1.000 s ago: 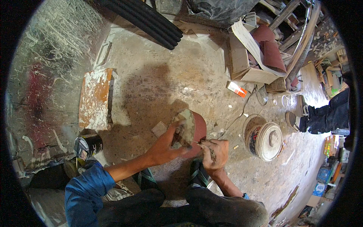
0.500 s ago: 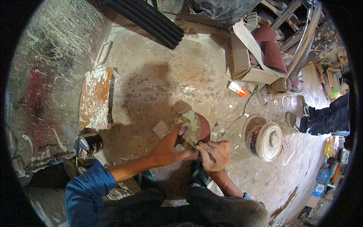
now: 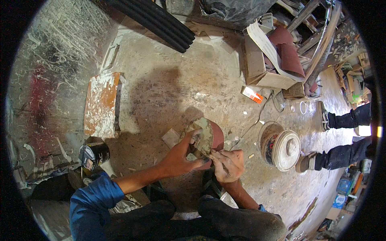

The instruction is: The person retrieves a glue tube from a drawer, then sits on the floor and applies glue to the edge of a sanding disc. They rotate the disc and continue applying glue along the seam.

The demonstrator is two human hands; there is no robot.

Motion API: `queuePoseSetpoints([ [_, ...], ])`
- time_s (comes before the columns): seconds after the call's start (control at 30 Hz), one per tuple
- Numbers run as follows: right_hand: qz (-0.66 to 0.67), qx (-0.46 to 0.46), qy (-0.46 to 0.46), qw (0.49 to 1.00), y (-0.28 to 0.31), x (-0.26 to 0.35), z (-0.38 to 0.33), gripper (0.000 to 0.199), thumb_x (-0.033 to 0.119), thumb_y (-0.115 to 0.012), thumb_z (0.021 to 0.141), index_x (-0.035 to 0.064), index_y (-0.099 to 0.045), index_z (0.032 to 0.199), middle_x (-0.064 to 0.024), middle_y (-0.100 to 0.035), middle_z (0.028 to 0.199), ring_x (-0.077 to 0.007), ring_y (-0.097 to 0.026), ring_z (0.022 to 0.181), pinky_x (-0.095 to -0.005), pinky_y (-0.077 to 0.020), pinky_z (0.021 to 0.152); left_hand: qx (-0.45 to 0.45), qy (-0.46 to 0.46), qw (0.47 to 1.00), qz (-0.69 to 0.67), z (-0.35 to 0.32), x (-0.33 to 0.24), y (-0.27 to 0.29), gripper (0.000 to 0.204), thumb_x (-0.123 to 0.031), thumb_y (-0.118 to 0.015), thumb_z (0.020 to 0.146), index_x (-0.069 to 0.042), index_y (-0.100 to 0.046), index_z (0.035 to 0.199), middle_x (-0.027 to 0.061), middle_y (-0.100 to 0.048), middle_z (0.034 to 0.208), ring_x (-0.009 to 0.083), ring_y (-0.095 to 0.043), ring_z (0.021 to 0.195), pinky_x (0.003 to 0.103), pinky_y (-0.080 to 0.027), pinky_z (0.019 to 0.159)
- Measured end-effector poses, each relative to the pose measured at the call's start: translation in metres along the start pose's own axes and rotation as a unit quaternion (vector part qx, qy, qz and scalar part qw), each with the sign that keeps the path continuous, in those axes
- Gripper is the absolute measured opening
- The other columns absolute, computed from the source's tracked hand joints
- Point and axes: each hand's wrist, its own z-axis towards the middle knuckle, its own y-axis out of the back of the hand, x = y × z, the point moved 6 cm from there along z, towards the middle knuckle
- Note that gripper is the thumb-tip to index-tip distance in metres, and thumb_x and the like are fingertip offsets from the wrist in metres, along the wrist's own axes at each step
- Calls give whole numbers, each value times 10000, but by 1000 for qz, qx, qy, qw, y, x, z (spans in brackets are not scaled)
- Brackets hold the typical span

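Note:
In front of my knees, both hands hold a curved piece of sandpaper (image 3: 217, 137), red-brown on one face, with a mottled pale-green strip (image 3: 205, 134) along its near-left side. My left hand (image 3: 181, 156) wraps round its left side, thumb up and fingers bent beneath. With thumb and fingertips, my right hand (image 3: 228, 164) pinches the lower right edge of the green strip. The fingers partly hide what lies inside the curve.
A lidded bucket (image 3: 287, 150) stands right, near another person's legs (image 3: 341, 156). A cardboard box (image 3: 277, 81) with sandpaper rolls lies far right. Left are a paint-spattered orange board (image 3: 101, 105) and a black can (image 3: 95, 155). Black tubes (image 3: 161, 25) reach in at the top; a cable (image 3: 257, 120) crosses the floor.
At the right, the other person's legs have moved apart, and one foot is now beside the bucket. My hands and the sandpaper stay almost exactly where they were.

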Motion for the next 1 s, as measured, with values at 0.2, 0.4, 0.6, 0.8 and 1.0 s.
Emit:
queuePoseSetpoints([
  [0.2,13,-6,-14,1000,1,-4,-2,211,53,-807,676,73,-763,882,-64,-673,814,-219,-561,724,-327,-444,685,2,-19,1000,6,2,9,2,953,-149,-758,788,-65,-160,1525,187,-421,1403,279,-463,1286,403,-385,1086],
  [0.4,0,-5,1,1000,1,-7,-3,215,47,-800,678,73,-763,888,-61,-675,814,-217,-571,724,-322,-445,684,-3,-17,1000,-11,1,12,5,931,-142,-746,789,-71,-177,1522,170,-439,1374,272,-475,1260,388,-392,1073],
  [0.6,8,18,19,1000,-1,-4,-1,260,45,-741,693,69,-770,950,-70,-666,823,-222,-557,723,-317,-435,679,8,3,999,36,1,15,4,906,-205,-749,790,-62,-210,1504,166,-450,1336,269,-486,1217,386,-395,1048],
  [0.8,-5,-3,-13,1000,2,-9,-3,272,76,-729,722,78,-766,992,-86,-599,801,-239,-523,721,-336,-421,692,-12,-27,999,33,4,8,8,927,-333,-759,787,-56,-225,1492,192,-428,1376,285,-420,1299,411,-325,1103],
  [1.0,-36,-15,47,998,-1,-3,-2,278,133,-739,754,142,-772,1030,-91,-608,905,-251,-517,817,-364,-414,744,-18,-38,998,38,6,0,14,939,-407,-745,799,-34,-224,1485,203,-399,1421,310,-383,1342,423,-296,1125],
])
